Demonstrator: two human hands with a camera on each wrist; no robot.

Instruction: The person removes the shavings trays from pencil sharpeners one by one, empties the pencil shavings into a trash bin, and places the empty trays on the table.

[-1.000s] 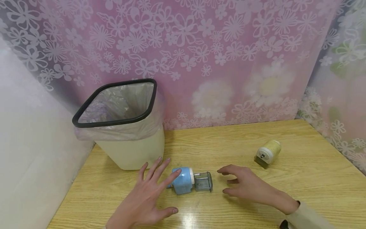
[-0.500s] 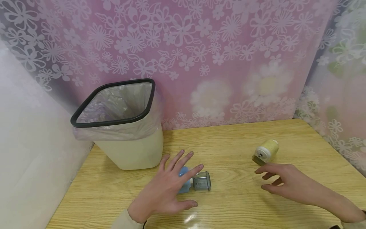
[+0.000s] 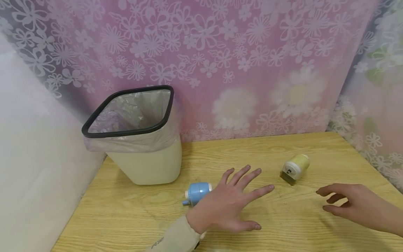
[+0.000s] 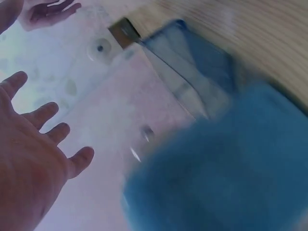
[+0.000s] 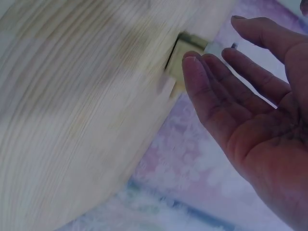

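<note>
A blue pencil sharpener with a small crank lies on the wooden table, partly covered by my left hand. That hand hovers palm down with its fingers spread, holding nothing. In the left wrist view the blue sharpener is large and blurred, and its see-through shavings drawer sticks out; the hand in front hides this drawer in the head view. Farther right lies a yellow pencil sharpener with a white end and a dark drawer. My right hand is to the right of it, fingers loosely bent and holding nothing.
A cream waste bin with a black rim and a plastic liner stands at the table's back left. Behind the table hangs a pink flowered curtain, with more flowered cloth at the right. A white surface borders the left side.
My left hand has moved right, across the blue sharpener and past its drawer. My right hand has moved right, away from the blue sharpener and past the yellow one. Both sharpeners stay in place.
</note>
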